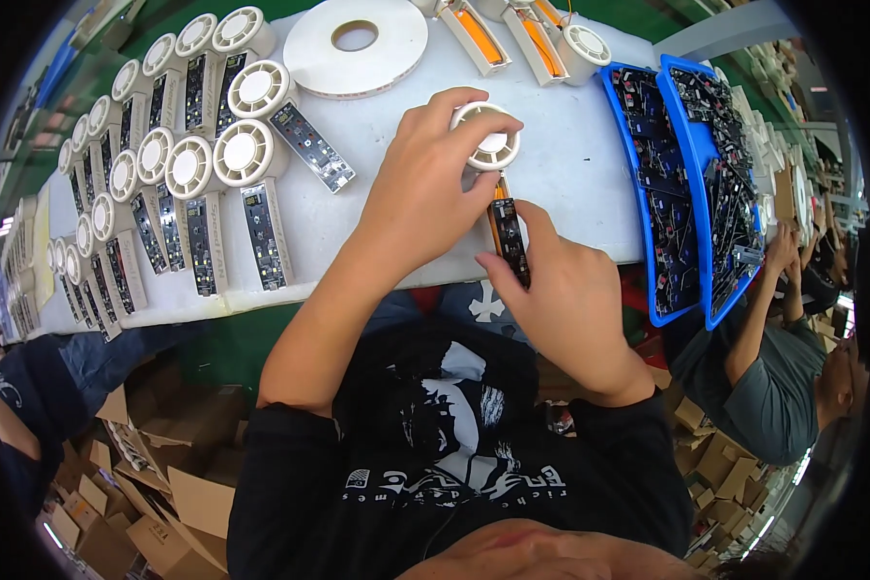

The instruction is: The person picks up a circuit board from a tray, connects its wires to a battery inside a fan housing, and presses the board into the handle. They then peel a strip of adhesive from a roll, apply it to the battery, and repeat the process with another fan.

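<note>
My left hand (425,179) is closed round the white round head of a handheld fan (494,147), above the table's near edge. Below that head, a narrow black circuit board (509,240) lies along the fan's handle. My right hand (572,290) pinches the board between thumb and fingers. An orange strip shows along the board's left side, and orange wire runs up toward the head. The handle's casing is mostly hidden by my hands. Closest to my left hand on the table is another fan with its board showing (311,147).
Rows of similar white fans (245,155) stand and lie on the left of the white table (570,135). A large white tape roll (304,53) lies at the back, beside opened handles with orange cells (478,37). Blue trays (638,174) of circuit boards are right; a co-worker (783,377) sits beyond.
</note>
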`<state>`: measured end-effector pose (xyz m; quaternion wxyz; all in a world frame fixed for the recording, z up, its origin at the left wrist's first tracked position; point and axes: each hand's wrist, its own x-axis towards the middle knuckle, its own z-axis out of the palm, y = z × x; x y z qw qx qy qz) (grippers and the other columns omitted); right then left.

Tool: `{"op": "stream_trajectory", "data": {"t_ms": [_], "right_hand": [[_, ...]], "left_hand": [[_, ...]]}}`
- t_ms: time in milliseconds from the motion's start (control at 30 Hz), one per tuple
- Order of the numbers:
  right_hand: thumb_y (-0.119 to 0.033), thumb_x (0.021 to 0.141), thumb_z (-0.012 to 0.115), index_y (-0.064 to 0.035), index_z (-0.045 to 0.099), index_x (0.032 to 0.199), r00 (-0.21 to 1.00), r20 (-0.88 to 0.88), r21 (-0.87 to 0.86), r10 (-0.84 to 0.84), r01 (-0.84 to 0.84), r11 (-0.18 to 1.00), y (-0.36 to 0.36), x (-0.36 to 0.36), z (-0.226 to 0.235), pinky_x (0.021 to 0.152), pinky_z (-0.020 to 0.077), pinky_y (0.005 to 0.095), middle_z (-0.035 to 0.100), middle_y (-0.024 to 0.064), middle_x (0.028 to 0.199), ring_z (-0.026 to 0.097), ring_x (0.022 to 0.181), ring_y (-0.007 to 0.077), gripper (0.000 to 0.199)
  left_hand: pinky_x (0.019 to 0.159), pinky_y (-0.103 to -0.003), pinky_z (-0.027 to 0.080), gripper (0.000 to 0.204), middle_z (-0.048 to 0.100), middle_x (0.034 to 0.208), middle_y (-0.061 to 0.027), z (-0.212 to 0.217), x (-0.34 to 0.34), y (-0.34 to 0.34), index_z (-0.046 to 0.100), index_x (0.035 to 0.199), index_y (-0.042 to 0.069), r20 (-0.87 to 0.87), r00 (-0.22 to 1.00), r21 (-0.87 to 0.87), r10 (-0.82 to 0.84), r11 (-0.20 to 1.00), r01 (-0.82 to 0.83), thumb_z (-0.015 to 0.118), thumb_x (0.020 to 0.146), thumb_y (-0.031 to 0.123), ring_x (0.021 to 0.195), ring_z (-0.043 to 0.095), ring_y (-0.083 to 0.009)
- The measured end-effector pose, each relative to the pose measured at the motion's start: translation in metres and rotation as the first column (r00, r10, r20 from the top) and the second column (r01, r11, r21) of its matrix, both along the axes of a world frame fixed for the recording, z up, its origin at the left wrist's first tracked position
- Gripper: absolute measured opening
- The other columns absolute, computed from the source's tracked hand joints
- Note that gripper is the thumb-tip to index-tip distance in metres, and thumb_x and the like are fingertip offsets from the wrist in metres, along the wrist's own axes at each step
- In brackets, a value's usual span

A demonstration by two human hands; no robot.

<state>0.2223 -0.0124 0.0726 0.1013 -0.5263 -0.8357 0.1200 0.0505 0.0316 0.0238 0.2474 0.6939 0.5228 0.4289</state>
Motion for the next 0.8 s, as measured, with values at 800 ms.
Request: {"op": "stream_trajectory", "data": {"t_ms": [800], "right_hand": [[-0.017,0.085,0.078,-0.0044,0.065,0.107,0.982,-0.184,0.237,0.04,0.005,0.972,0.007,-0.002,-0.03,0.046,0.042,0.035,0.058,0.0066,0.059,0.058,0.047,0.0227,0.028]], "left_hand": [[0.121,-0.039,0.03,0.083,0.038,0.159,-0.0152,-0.022,-0.007,-0.015,0.029,0.158,0.003,0.432,0.901,-0.235,-0.03,0.961,0.145,0.065,0.083,-0.004,0.147,0.037,-0.0271]]}}
